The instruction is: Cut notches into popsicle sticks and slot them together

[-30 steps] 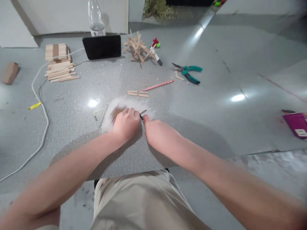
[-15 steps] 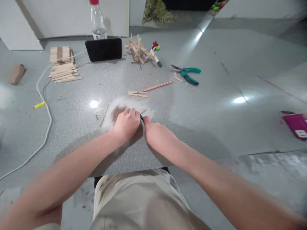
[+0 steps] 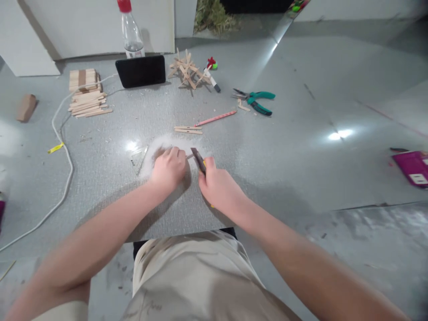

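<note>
The right hand [image 3: 217,187] is closed around a knife [image 3: 199,160], its dark blade pointing up and away toward the left hand [image 3: 169,169]. The left hand's grip is curled shut over a short stick [image 3: 189,156], pinning it to the counter [image 3: 284,147]. Only the stick's right end shows, poking out from under the fingers just beside the blade. The stick lies on a pale dusty patch [image 3: 155,149] near the counter's front edge, straight ahead of the person.

With blade and fingertips this close, the cut looks best made in short, light strokes. The edge should be angled away from the left fingers and the stick pressed flat so that it cannot roll. The dust could let the stick slide, so firm downward pressure matters more than force on the knife.

A clear set square [image 3: 138,157] lies just left of the patch. Two loose sticks [image 3: 188,129] and a pink pencil [image 3: 216,118] lie a little beyond the hands, apart from them. Farther back are green pliers [image 3: 256,99], a marker [image 3: 211,80], a stick model [image 3: 185,70], a phone [image 3: 141,71] and a bottle [image 3: 131,33]. A stack of sticks [image 3: 85,93] sits far left, with a white cable [image 3: 63,147] curving past it.

The counter's front edge runs close under the wrists, so there is little room to draw back. To the right the surface lies open as far as a purple box [image 3: 413,166].
</note>
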